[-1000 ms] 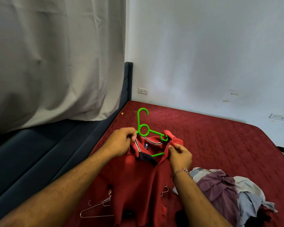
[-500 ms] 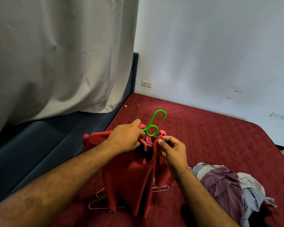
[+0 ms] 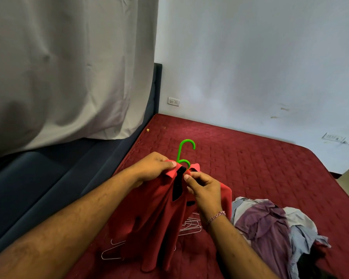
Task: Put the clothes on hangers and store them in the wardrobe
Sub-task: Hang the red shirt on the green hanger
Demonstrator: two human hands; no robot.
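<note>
1. Red polo shirt (image 3: 165,214): hangs on the green hanger, lifted above the bed, its body draping down between the two forearms with the hem near the bedcover. The dark placket opening faces the camera.
2. Green hanger (image 3: 184,152): only the hook and the neck loop show above the collar; the shoulders are hidden inside the shirt. The hook points up and away from the person, its open end turned to the right.
3. Left hand (image 3: 153,168): fingers curled, pinching the left collar flap just beside the hanger neck.
4. Right hand (image 3: 203,188): fingers curled, pinching the right edge of the collar and placket, slightly lower and nearer the camera than the left.
5. Key relation: the hook stands directly above and beyond both hands, the shirt's long axis running downward from it. The left hand lies marginally closer to the neck, so it appears better placed to take the hook for carrying.
6. Bed (image 3: 250,158): dark red quilted cover beneath everything.
7. Wire hangers (image 3: 189,226): lying on the cover under and behind the shirt's hem; a dragging hem could snag them.
8. Pile of clothes (image 3: 270,228): to the right of the right forearm, not yet hung.
9. Curtain (image 3: 69,67) and wall (image 3: 250,57): beyond the bed; no wardrobe is in view.
</note>
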